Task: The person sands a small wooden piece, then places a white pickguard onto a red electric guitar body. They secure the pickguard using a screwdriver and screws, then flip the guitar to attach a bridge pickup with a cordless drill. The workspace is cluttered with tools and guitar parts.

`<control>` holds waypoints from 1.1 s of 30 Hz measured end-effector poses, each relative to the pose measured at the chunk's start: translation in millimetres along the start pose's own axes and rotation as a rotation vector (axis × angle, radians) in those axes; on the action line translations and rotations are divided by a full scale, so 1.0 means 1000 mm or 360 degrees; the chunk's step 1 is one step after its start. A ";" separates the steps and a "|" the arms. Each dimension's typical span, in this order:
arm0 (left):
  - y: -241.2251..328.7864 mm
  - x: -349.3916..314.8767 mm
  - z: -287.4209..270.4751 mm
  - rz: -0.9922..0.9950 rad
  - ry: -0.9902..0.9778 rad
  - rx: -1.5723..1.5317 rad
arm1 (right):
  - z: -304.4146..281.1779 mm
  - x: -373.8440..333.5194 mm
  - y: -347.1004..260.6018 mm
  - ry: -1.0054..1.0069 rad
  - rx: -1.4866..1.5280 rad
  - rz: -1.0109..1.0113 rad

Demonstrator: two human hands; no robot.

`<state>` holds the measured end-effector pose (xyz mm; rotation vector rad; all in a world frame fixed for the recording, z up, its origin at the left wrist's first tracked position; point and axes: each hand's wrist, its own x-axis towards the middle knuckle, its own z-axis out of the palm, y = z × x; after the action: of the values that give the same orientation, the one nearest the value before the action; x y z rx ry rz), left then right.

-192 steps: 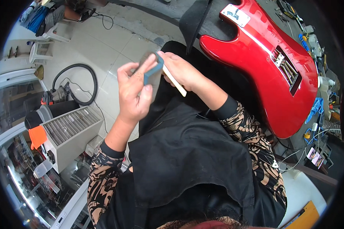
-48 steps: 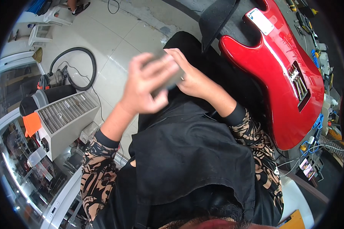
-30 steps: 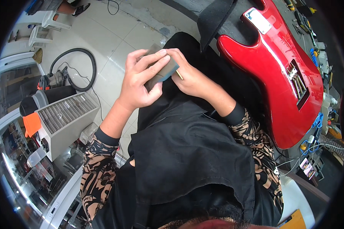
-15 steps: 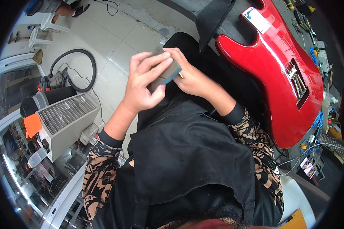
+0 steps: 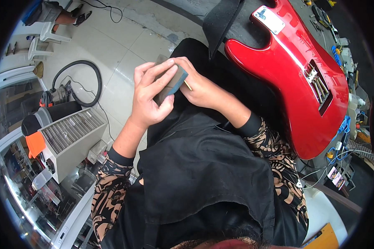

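Observation:
My left hand point(image 5: 147, 97) grips a flat rectangular block point(image 5: 176, 81), grey on its broad face with a blue-green edge; it looks like a sharpening stone. The fingers lie across its face and the thumb presses from below. Against its far side, my right hand point(image 5: 199, 85) is closed, fingers partly hidden behind the block. A thin brass-coloured piece point(image 5: 188, 85) pokes out beside that hand; the rest of it is hidden. Both hands are raised over my lap, above the black apron point(image 5: 207, 166).
To the right a glossy red electric guitar body point(image 5: 291, 79) lies face down on a workbench cluttered with tools and cables. On the left stand a grey slotted box point(image 5: 75, 128), a vacuum cleaner with a black hose point(image 5: 97, 79) and white stools point(image 5: 50, 35). Another person's leg point(image 5: 66, 17) shows top left.
The view has shifted slightly, so the guitar and both hands appear a little further left. The block has tilted a little, showing more of its grey face. Both grips stay the same.

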<state>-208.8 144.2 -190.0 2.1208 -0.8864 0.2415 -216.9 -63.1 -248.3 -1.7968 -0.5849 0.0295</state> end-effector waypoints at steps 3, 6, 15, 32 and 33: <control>0.012 -0.008 0.005 -0.0005 -0.0092 0.0005 | -0.002 0.000 -0.002 -0.0011 0.0083 0.0025; 0.006 -0.006 0.003 0.0058 -0.0103 0.0011 | -0.003 0.000 -0.001 0.0006 0.0082 0.0038; 0.009 -0.003 0.001 0.0095 -0.0196 -0.0141 | -0.005 0.001 0.000 -0.0014 0.0166 0.0037; -0.002 -0.007 -0.002 0.0171 -0.0207 0.0086 | -0.008 -0.001 -0.002 -0.0084 0.0069 0.0014; -0.018 -0.001 -0.005 0.0183 -0.0147 0.0145 | -0.003 -0.002 0.003 -0.0045 -0.0023 0.0028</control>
<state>-196.9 156.1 -197.5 2.1820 -1.0714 0.2489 -216.2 -67.2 -250.4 -1.8183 -0.5910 0.0632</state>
